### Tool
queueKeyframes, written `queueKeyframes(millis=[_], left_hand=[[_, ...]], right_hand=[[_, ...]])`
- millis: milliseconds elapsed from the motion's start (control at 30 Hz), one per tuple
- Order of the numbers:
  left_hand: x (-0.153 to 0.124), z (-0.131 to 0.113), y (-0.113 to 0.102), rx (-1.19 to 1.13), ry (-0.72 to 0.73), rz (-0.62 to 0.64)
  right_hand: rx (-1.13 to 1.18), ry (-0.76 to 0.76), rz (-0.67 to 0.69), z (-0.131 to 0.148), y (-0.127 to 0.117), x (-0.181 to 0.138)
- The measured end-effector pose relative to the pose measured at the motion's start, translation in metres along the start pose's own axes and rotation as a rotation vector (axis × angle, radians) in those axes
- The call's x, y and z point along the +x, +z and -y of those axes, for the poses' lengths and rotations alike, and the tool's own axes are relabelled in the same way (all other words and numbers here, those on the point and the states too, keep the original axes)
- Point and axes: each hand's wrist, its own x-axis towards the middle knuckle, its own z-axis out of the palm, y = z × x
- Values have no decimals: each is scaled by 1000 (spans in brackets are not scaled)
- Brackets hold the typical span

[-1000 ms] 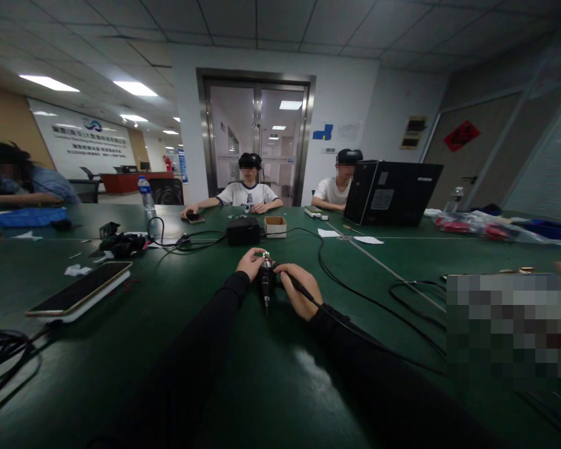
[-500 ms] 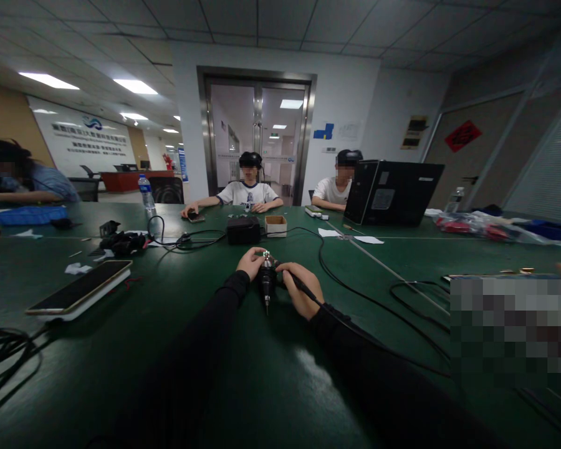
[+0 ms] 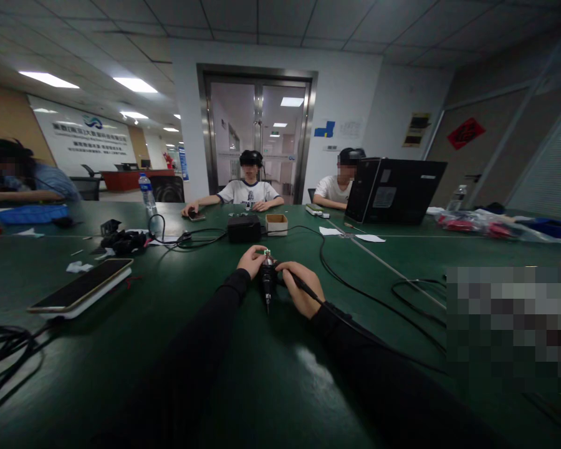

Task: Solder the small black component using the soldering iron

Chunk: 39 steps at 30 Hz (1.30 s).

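Both my arms in black sleeves reach out over the green table (image 3: 271, 386). My left hand (image 3: 251, 260) pinches the top of a small black part with a metal tip (image 3: 267, 282) that stands between my hands. My right hand (image 3: 300, 287) is curled around a black pen-like tool with a cable (image 3: 303, 288), its tip against the same part. A short metal pin sticks out below the part toward me.
A phone on a white pad (image 3: 80, 287) lies left, with cables (image 3: 4, 349) at the near left. Ahead stand a black box (image 3: 244, 228), a small cardboard box (image 3: 276, 224) and a laptop (image 3: 393, 190). Three people sit at the far side and left. Black cables (image 3: 378, 299) run right.
The view has shifted slightly; my hands stay on the small part and tool in nearly the same place.
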Motion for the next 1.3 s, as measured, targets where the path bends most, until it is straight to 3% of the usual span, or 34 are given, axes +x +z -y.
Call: queueKeyframes(millis=[567,1300], left_hand=[[4,5,-2,-1,14,0],[2,3,-2,-33,12,21]], right_hand=[[-25,20,-49,3,-3,0],[-5,6,-10,1,-1,0]])
